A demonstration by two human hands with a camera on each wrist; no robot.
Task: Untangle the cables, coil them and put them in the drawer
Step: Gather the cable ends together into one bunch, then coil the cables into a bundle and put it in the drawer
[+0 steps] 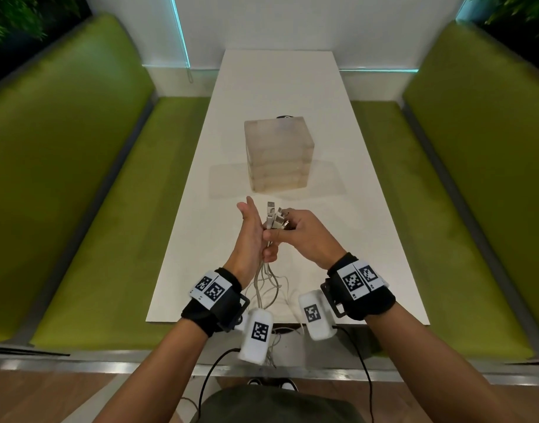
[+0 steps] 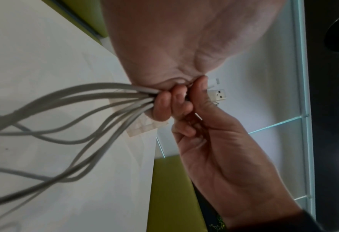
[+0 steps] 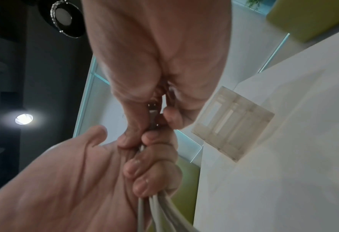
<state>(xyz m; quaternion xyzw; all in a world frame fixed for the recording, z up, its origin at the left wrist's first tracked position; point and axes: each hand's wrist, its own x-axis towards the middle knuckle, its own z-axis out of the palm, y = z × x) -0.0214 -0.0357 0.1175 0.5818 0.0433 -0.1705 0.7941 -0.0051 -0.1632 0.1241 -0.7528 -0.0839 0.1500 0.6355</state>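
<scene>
We hold the thin, pale-grey rubber-sheathed cables [image 1: 269, 236] above the near end of the white table [image 1: 323, 123]. Our left hand [image 1: 250, 239] has fingers curled round the bundle just below the plugs; our right hand [image 1: 305, 232] pinches the plug ends. They look light, limp and slick, so gripping near the connectors seems best. We count roughly 6 strands and 1 translucent plastic drawer unit [image 1: 279, 154]

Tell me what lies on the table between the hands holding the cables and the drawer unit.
Nothing: in the head view that strip of white table between the cable plugs and the translucent drawer unit is bare.
</scene>
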